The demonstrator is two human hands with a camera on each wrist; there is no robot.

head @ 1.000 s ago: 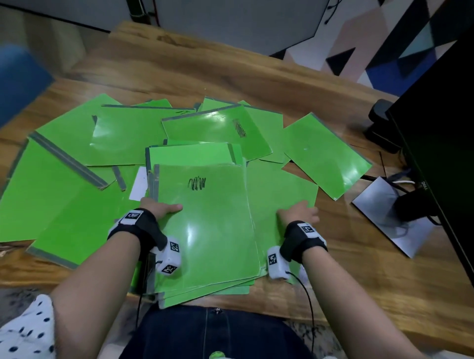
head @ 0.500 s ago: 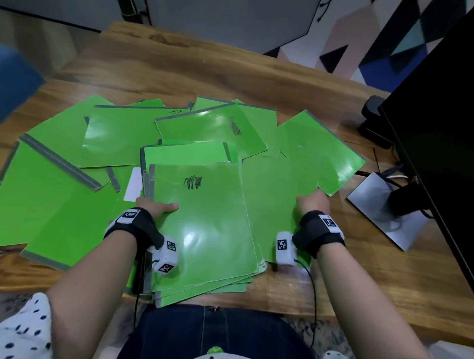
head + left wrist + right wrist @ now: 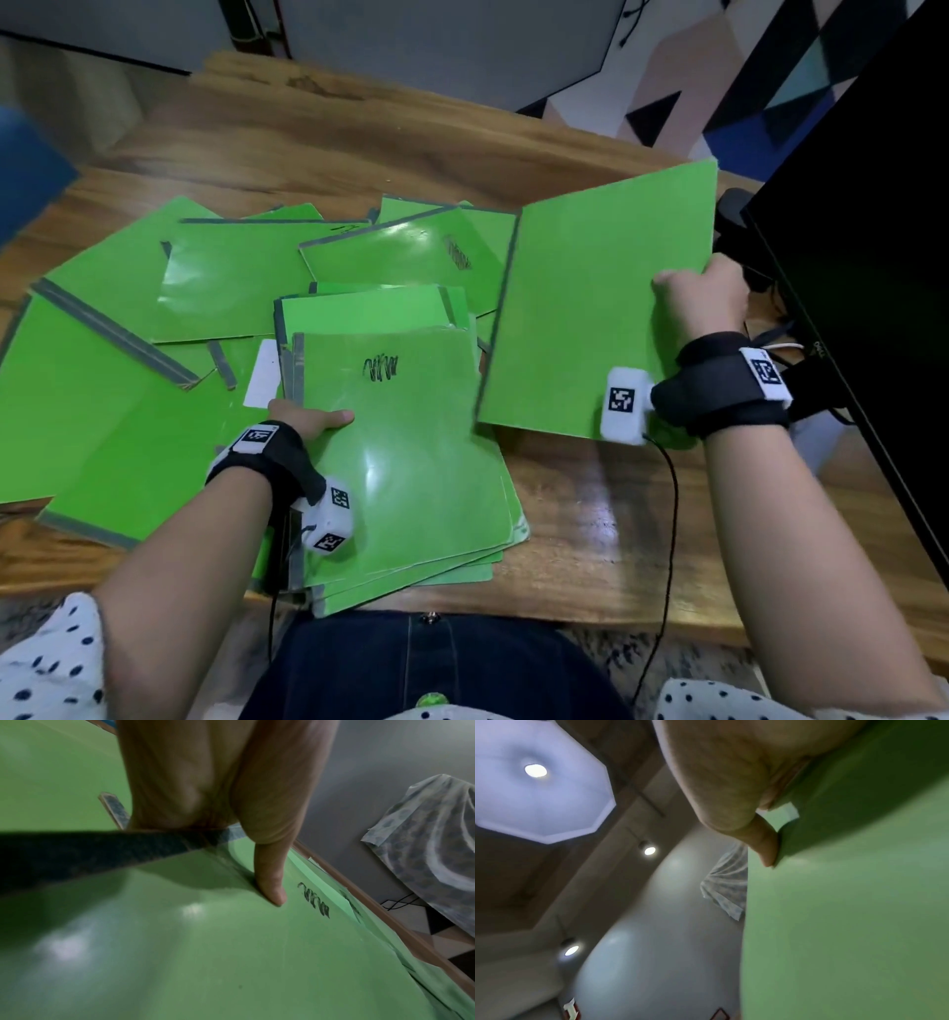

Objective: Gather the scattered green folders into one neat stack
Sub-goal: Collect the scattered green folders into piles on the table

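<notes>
On a wooden bench (image 3: pixel 590 493), task roughly half done; near-edge stack (image 3: pixel 411 462) pinned by left hand (image 3: pixel 308 416), thumb on top; one folder (image 3: pixel 601 318) lifted clear, pinched in right hand (image 3: pixel 703 303); scattered folders (image 3: pixel 128 318) left to gather and square.

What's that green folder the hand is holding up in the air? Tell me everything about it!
The lifted folder is a plain, bright green rectangle that looks like thin card, with no scribble showing and a narrow grey strip down its left edge. It is tilted up off the wooden table, above the other scattered folders. The right hand grips its right edge, thumb pinching it in the right wrist view. Nothing else clearly touches it.
</notes>
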